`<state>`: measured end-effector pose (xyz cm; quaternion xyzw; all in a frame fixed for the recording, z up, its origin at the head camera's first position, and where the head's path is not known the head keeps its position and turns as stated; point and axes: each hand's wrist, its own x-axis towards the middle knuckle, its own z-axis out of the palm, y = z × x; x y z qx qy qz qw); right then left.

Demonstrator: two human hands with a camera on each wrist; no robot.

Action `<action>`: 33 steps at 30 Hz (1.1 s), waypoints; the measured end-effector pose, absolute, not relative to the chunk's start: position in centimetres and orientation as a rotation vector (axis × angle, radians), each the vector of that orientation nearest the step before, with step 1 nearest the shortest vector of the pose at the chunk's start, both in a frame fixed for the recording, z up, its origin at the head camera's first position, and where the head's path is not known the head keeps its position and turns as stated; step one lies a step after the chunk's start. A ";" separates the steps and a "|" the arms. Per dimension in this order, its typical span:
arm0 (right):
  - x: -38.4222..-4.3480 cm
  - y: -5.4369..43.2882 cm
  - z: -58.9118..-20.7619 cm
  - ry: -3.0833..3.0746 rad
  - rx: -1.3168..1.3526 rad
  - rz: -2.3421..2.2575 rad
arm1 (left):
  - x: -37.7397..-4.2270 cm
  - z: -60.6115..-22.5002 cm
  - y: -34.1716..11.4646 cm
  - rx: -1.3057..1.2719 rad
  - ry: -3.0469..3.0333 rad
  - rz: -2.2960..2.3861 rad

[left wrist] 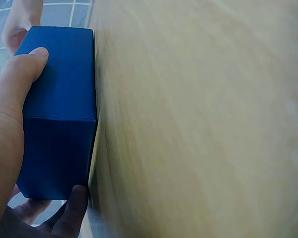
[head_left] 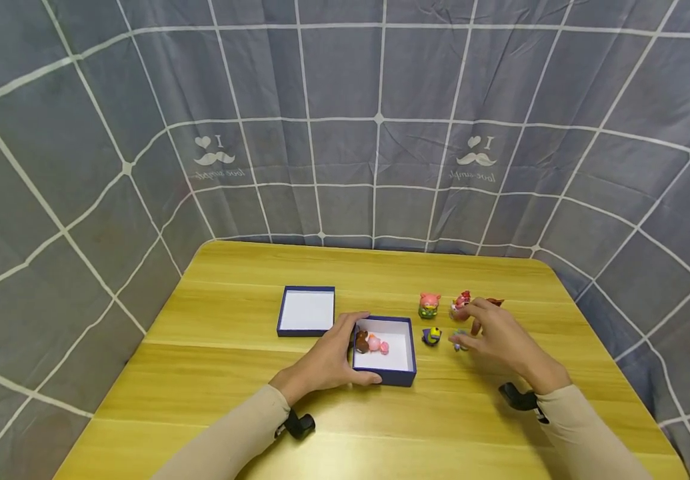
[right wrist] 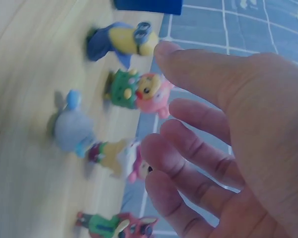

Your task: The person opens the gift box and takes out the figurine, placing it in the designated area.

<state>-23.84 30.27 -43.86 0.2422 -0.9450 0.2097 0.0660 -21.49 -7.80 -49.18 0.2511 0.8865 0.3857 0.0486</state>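
Observation:
My left hand (head_left: pixel 329 357) grips a dark blue square box (head_left: pixel 397 377), thumb on its near wall and fingers over the far left side. Inside the white-lined box lie a brown figure (head_left: pixel 361 341) and a pink figure (head_left: pixel 375 343). On the right, my right hand (head_left: pixel 497 337) hovers with thumb and fingers spread apart around a small pale grey-blue figure (right wrist: pixel 73 130), which lies on the table. Nothing shows between its fingertips in the right wrist view. A pink-hatted figure (right wrist: pixel 121 157) stands just behind the pale one.
The wooden table (head_left: pixel 225 373) also bears a shallow box lid (head_left: pixel 307 311), white side up, left of the box. Right of the box stand a yellow-and-blue goggled figure (head_left: pixel 432 336) and a green figure with a pink head (head_left: pixel 429 305). A fox-like figure (right wrist: pixel 107 225) stands farther right.

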 end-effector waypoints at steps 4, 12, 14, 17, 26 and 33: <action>-24.0 29.3 -43.4 -2.805 0.791 0.590 | -21.6 -49.1 -7.8 0.770 2.710 1.167; -24.2 26.6 -42.2 -2.784 0.892 0.534 | -21.9 -48.9 -8.1 0.775 2.716 1.176; -24.3 25.9 -42.1 -2.790 0.918 0.541 | -22.0 -48.9 -8.1 0.772 2.719 1.172; -24.3 24.8 -41.9 -2.803 0.969 0.556 | -22.0 -48.9 -8.1 0.766 2.714 1.163; -24.5 21.5 -41.5 -2.819 1.132 0.539 | -21.8 -49.1 -7.9 0.773 2.706 1.158; -24.9 19.2 -41.2 -2.851 1.248 0.555 | -21.7 -49.1 -7.8 0.789 2.705 1.145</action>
